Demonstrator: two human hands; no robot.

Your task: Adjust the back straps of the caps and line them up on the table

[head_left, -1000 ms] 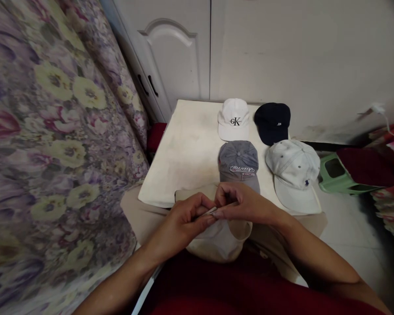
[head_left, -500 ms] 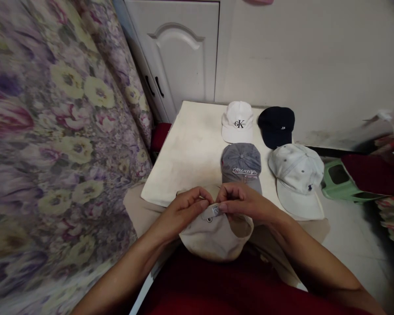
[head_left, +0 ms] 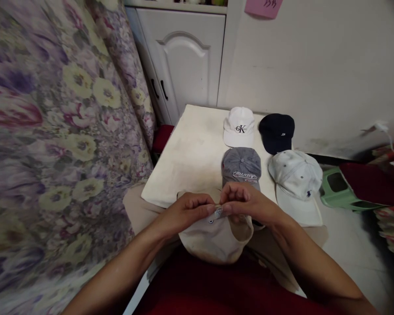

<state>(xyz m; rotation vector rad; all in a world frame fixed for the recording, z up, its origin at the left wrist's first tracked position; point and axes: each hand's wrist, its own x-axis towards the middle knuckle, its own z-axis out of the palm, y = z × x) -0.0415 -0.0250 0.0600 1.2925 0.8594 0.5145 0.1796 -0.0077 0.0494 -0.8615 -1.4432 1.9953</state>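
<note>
A beige baseball cap (head_left: 213,243) rests in my lap with its back strap and rear opening toward me. My left hand (head_left: 194,211) pinches the strap beside its metal buckle (head_left: 218,213). From the other side, my right hand (head_left: 244,204) grips the strap end at the buckle, thumb and fingers closed. The two sets of fingertips nearly meet, and they partly hide the strap. Just beyond my hands a grey cap (head_left: 241,165) with white lettering lies on the table, its brim partly covered by my right hand.
On the cream-covered table (head_left: 180,148) sit a white cap (head_left: 239,127), a navy cap (head_left: 277,132) and a pale blue cap (head_left: 295,175). A green plastic stool (head_left: 335,188) stands at right. A floral curtain (head_left: 68,131) hangs at left; a white cabinet (head_left: 187,61) is behind.
My left thumb has shifted right onto the buckle area, covering more of the strap. The view has tilted up slightly, showing more of a pink note on the wall.
</note>
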